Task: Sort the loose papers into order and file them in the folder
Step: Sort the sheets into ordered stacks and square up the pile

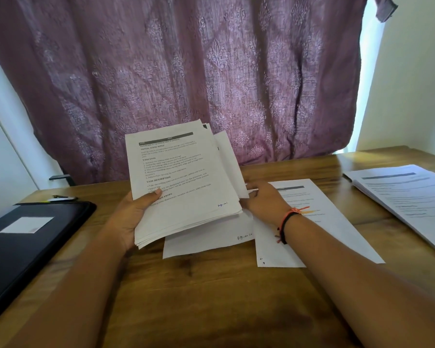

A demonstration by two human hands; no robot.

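Note:
My left hand (133, 214) grips a stack of printed papers (183, 182) by its lower left edge, thumb on the top page, tilted up above the table. My right hand (261, 199) reaches behind the stack's right edge and pinches a sheet there (230, 159). Under the stack a loose sheet (206, 239) lies on the table, and another printed sheet (319, 234) lies to its right beneath my right wrist. A black folder (23, 244) with a white label lies shut at the left.
A second pile of printed papers (409, 197) lies at the table's right edge. A pen (63, 197) sits behind the folder. The wooden table (211, 285) stands against a purple curtain (186, 71), with white walls either side.

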